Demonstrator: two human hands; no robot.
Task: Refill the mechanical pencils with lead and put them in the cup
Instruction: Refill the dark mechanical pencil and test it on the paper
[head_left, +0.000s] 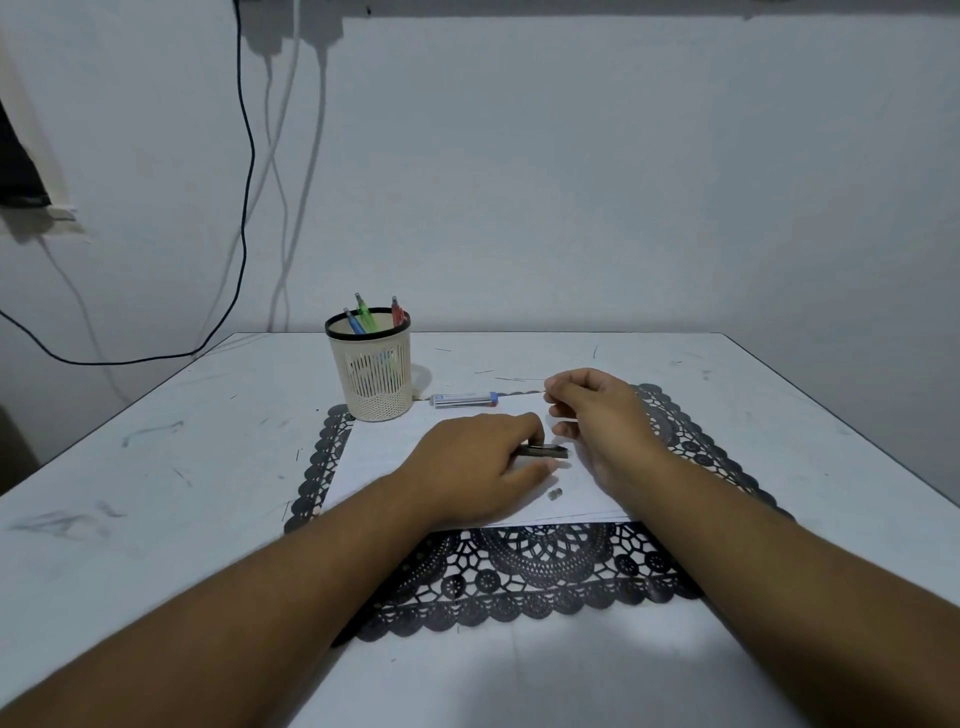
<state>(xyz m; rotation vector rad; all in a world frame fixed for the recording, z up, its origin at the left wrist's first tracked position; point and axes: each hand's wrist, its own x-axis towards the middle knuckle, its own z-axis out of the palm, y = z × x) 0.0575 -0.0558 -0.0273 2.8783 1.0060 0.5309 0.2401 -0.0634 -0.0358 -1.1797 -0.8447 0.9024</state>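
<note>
My left hand (475, 462) grips a dark mechanical pencil (548, 450) low over the white paper (374, 457), its open end pointing right. Just beyond it, my right hand (597, 415) pinches a thin lead between thumb and forefinger near the pencil's end. The pencil's small clear cap (555, 493) lies on the paper below the hands. A lead case (465, 399) with a blue end rests at the paper's far edge. The cream mesh cup (371, 374) stands at the back left and holds blue, green and red pencils (366, 314).
The paper lies on a black lace placemat (519, 577) on a white table (156, 467). Several loose leads (509, 379) are scattered on the table beyond the case. Cables (249, 182) hang down the wall at the left.
</note>
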